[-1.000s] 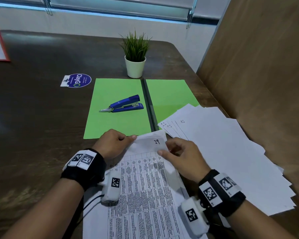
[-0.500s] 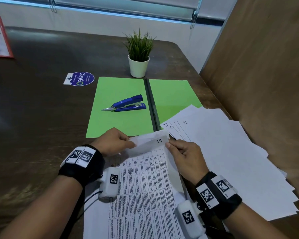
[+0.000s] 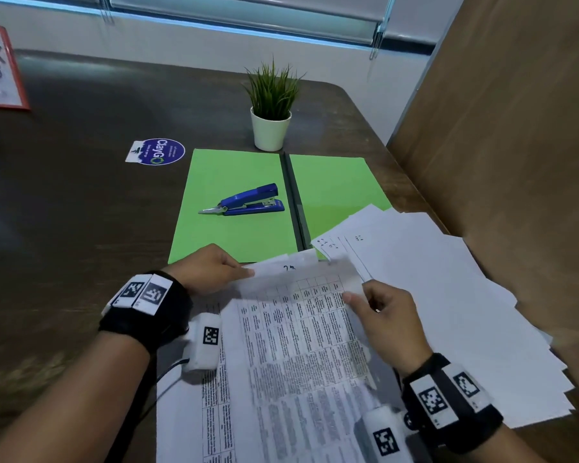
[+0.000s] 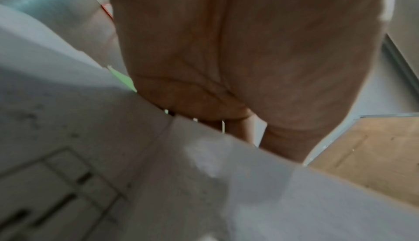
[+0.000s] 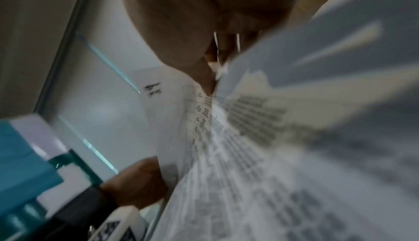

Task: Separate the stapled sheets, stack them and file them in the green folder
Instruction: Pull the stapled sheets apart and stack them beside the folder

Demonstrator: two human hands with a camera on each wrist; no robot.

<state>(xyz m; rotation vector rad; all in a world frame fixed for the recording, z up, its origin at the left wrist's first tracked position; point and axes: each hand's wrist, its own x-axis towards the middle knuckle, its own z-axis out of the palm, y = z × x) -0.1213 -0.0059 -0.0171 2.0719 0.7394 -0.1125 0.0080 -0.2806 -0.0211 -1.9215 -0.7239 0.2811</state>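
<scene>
Left hand (image 3: 208,267) pinned the stapled sheets' (image 3: 291,345) upper-left corner; right hand (image 3: 386,315) pinched the top sheet, lower centre of frame. Best peeled slowly, corner anchored, to avoid tearing.

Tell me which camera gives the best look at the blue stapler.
The head view. There the blue stapler lies whole and sharp on the left half of the open green folder, untouched by either hand. Neither wrist view shows it: both are filled by blurred printed paper and palm.
</scene>
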